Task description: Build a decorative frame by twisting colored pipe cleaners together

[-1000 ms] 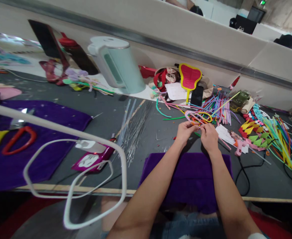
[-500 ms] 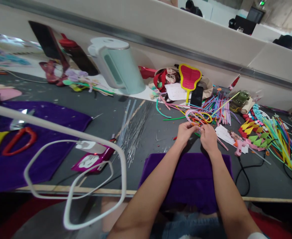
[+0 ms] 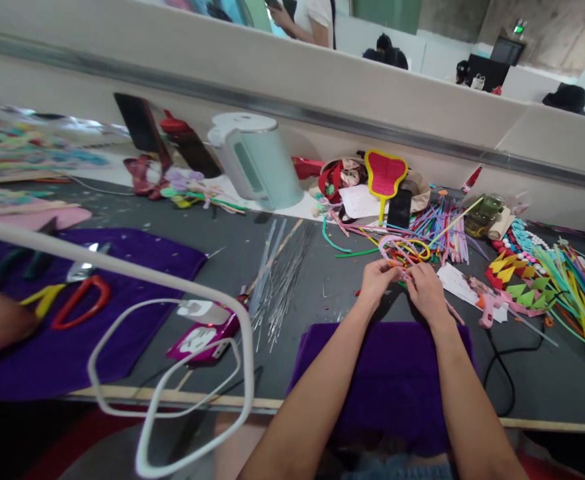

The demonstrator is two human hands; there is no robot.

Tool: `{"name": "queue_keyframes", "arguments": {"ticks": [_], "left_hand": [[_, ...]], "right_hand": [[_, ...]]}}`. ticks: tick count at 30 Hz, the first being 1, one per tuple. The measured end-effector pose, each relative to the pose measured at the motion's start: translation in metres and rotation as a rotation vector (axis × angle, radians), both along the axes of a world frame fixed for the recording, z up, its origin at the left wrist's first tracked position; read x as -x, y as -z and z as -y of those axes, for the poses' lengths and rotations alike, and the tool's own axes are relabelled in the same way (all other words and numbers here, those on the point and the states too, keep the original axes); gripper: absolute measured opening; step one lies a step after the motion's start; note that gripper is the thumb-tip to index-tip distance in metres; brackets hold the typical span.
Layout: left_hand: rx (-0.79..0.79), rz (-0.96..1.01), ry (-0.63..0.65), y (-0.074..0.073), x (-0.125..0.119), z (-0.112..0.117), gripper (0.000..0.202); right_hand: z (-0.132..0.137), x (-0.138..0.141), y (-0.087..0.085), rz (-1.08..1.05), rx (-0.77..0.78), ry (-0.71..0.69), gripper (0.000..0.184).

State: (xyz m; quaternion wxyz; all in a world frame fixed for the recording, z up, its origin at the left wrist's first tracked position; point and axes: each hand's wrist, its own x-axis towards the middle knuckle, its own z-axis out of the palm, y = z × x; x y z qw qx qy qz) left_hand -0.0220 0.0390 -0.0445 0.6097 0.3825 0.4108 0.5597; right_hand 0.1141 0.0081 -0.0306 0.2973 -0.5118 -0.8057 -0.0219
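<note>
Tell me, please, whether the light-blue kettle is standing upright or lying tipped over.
Upright: the kettle stands on its base near the white partition, with its white lid on top.

bare fingers (image 3: 419, 275), uncovered forearms (image 3: 317, 387) and blue denim (image 3: 402, 469) show.

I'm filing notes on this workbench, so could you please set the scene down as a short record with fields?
Hands: left hand and right hand close together, fingertips pinching a pink looped stem
Under the forearms: folded purple cloth
Right of hands: white paper, pink glue gun
Left of hands: thin metallic wires
Along the wall: pale blue kettle, red-and-yellow paddle shape
Left edge: another person's limb, blurred
Unclear: exact contact between the fingertips
</note>
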Motion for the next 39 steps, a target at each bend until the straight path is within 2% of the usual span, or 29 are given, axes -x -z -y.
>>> {"name": "queue_keyframes", "arguments": {"ticks": [11,15,19,22,27,32,35,37,39], "left_hand": [[-0.022,0.001,0.026,0.0033,0.0007,-0.0001,0.022],[-0.034,-0.013,0.022,0.0019,-0.0003,0.0016,0.019],[-0.031,-0.027,0.018,0.0004,-0.0002,0.0022,0.018],[-0.020,-0.037,0.016,-0.0003,0.0005,0.0022,0.018],[-0.034,-0.037,0.021,-0.0009,0.0008,0.0023,0.018],[-0.035,-0.017,0.039,-0.0001,-0.0013,0.0023,0.020],[-0.017,-0.016,0.014,0.0011,-0.0016,0.0015,0.021],[-0.003,-0.010,-0.006,0.0015,-0.0009,0.0009,0.021],[0.011,0.001,-0.013,0.0015,0.0002,0.0004,0.021]], "right_hand": [[0.0003,0.0019,0.0049,-0.143,0.006,0.059,0.019],[-0.0023,0.0053,0.0058,-0.238,0.061,0.107,0.022],[-0.0026,0.0068,0.0064,-0.246,0.101,0.118,0.023],[-0.0013,0.0063,0.0061,-0.255,0.130,0.107,0.022],[-0.0025,0.0051,0.0049,-0.386,0.164,0.145,0.018],[-0.0057,0.0065,0.0054,-0.433,0.219,0.201,0.023],[-0.0045,0.0082,0.0061,-0.443,0.169,0.182,0.017],[-0.0021,0.0084,0.0053,-0.448,0.102,0.128,0.010],[0.0011,0.0076,0.0031,-0.407,0.049,0.064,0.011]]}}
